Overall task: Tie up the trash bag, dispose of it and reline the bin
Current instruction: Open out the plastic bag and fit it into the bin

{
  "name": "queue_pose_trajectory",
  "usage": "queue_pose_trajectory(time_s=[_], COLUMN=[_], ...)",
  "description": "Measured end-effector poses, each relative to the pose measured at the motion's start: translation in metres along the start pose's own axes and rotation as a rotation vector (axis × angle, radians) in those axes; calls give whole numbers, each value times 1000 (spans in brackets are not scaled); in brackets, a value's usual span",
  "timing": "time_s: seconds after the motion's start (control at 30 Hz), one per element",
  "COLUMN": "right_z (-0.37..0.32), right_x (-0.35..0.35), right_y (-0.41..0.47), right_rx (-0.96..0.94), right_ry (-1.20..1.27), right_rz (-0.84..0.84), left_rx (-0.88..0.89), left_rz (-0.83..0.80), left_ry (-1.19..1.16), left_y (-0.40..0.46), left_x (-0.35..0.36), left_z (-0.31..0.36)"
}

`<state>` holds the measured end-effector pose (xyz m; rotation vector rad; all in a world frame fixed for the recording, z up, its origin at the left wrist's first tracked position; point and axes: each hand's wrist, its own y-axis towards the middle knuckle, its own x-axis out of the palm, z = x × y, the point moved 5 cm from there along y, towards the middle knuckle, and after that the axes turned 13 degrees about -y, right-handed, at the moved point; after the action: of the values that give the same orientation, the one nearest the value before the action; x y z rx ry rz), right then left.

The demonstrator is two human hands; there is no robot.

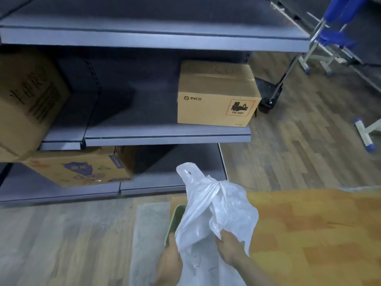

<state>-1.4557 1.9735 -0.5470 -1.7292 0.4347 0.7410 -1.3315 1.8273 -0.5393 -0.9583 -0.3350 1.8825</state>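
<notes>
A white, translucent plastic bag (214, 207) with loop handles hangs bunched up in front of me, one handle sticking up at its top left. My left hand (170, 263) grips the bag's lower left edge, and my right hand (231, 246) grips the lower right edge. Behind the bag, part of a green bin rim (175, 221) shows, standing on the floor; most of the bin is hidden by the bag.
Grey metal shelving (165, 137) stands just ahead with a PICO carton (216, 93) and other cardboard boxes (26, 104). An orange wooden tabletop (313, 234) lies to my right. Blue-footed chair frames (329, 48) stand on the wood floor at the far right.
</notes>
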Motion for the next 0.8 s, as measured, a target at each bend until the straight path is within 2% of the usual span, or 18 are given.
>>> queue_pose_trajectory(time_s=[0.2, 0.33, 0.53, 0.63, 0.7, 0.8], right_z=[-29, -33, -19, -12, -6, 8], right_x=[21, 25, 44, 52, 59, 66], right_y=[14, 20, 29, 25, 22, 30], right_rx=[-138, -200, -222, -259, -295, -273], right_ry=[196, 187, 143, 302, 410, 475], right_rz=[-35, -52, -44, -42, -43, 9], left_rx=[59, 74, 124, 138, 173, 263], left_rz=[101, 172, 186, 188, 189, 116], left_ry=[57, 169, 218, 235, 158, -134], left_y=[17, 25, 29, 30, 31, 31], left_x=[-14, -14, 9, 23, 33, 47], left_z=[-15, -17, -27, -34, -37, -48])
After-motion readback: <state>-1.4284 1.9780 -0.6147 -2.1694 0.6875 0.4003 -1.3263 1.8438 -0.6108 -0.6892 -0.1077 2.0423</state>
